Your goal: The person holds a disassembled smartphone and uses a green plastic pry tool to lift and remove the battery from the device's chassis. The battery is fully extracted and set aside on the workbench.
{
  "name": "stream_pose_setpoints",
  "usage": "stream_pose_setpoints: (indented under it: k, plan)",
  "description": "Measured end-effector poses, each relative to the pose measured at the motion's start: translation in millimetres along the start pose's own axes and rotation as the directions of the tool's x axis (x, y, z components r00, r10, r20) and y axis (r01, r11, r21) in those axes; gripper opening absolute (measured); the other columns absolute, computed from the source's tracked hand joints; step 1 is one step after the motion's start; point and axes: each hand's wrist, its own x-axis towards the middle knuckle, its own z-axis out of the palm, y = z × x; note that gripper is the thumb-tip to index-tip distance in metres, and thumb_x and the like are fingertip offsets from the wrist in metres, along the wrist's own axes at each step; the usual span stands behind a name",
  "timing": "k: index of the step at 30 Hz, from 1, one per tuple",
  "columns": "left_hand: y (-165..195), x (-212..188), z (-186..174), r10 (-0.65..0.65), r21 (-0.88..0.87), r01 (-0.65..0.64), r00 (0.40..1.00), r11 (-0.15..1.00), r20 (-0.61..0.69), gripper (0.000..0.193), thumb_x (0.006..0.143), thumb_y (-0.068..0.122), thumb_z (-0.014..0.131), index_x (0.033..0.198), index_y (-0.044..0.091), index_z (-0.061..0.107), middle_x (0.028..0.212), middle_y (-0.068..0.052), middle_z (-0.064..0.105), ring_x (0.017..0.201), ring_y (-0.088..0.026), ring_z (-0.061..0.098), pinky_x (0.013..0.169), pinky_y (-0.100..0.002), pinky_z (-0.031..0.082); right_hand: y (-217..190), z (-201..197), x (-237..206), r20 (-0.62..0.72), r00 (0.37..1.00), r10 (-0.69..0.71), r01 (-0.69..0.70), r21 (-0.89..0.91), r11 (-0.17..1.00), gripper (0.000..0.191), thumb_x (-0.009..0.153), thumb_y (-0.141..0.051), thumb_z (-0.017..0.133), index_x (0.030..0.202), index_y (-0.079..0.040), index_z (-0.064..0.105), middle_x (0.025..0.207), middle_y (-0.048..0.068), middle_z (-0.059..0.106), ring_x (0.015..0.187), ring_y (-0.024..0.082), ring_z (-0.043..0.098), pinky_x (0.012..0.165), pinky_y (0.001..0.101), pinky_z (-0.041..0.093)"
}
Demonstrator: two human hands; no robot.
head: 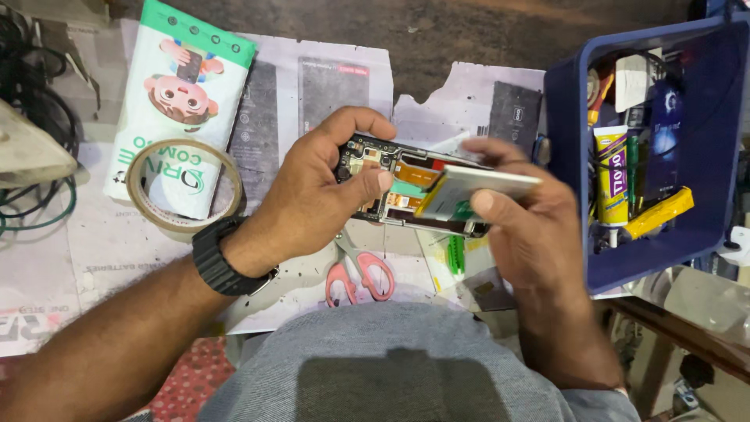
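Observation:
My left hand point(324, 184) grips an opened phone point(373, 166) with its back cover off, so the circuit board and orange flex cables show. A black watch point(221, 258) sits on that wrist. My right hand point(527, 223) pinches a flat silvery battery point(476, 186) and holds it tilted over the right half of the phone. The phone's right end is hidden behind the battery and my fingers. Both hands hover above the newspaper-covered work surface point(101, 250).
Pink-handled scissors point(359, 273) lie under the phone. A tape roll point(183, 185) rests on a white and green pouch point(183, 94) at left. A blue plastic box point(625, 262) at right holds a yellow glue tube point(612, 176) and tools. Black cables point(31, 101) lie far left.

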Motion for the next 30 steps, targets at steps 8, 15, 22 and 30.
stream_pose_setpoints:
  k: [8, 15, 22, 30]
  plan:
    - [-4.8, -2.1, 4.4, 0.115, 0.043, -0.114, 0.993, 0.993, -0.021, 0.029, 0.099, 0.005, 0.063, 0.127, 0.006, 0.057, 0.097, 0.005, 0.058, 0.083, -0.002, 0.053, 0.074, -0.020, 0.051, -15.6, -6.0, -19.0, -0.069, 0.969, -0.237, 0.228, -0.111, 0.967, 0.020, 0.107, -0.005, 0.077, 0.118, 0.004, 0.063, 0.100, 0.015, 0.072, 0.078, 0.015, 0.070, 0.071, 0.0246, 0.058]
    - [-5.6, -3.4, 9.5, 0.105, 0.021, -0.105, 0.994, 0.994, -0.040, 0.029, 0.096, -0.002, 0.056, 0.124, 0.005, 0.056, 0.095, 0.003, 0.058, 0.079, -0.002, 0.056, 0.070, -0.021, 0.051, -7.9, 11.9, -10.5, -0.057, 0.996, -0.062, 0.047, -0.229, 0.972, 0.045, 0.097, 0.003, 0.071, 0.137, 0.002, 0.049, 0.111, 0.014, 0.073, 0.096, 0.013, 0.072, 0.084, 0.0231, 0.060]
    - [-8.2, -3.3, 11.7, 0.194, 0.115, -0.189, 0.981, 0.975, -0.028, 0.032, 0.094, -0.004, 0.055, 0.124, 0.005, 0.058, 0.101, 0.000, 0.062, 0.089, -0.007, 0.059, 0.079, -0.025, 0.054, -7.3, 12.3, -10.1, -0.070, 0.994, -0.087, 0.062, -0.300, 0.952, 0.044, 0.100, 0.002, 0.072, 0.139, 0.004, 0.053, 0.102, 0.014, 0.073, 0.082, 0.013, 0.071, 0.071, 0.0258, 0.059]
    - [-10.7, -3.8, 13.3, 0.208, 0.141, -0.202, 0.978, 0.969, -0.023, 0.035, 0.091, -0.004, 0.053, 0.125, 0.005, 0.056, 0.099, -0.002, 0.063, 0.086, -0.009, 0.062, 0.076, -0.025, 0.055, -6.4, 14.3, -13.0, -0.105, 0.990, -0.099, 0.057, -0.343, 0.938, 0.046, 0.099, 0.001, 0.074, 0.139, 0.004, 0.052, 0.102, 0.014, 0.073, 0.083, 0.014, 0.072, 0.069, 0.0264, 0.060]
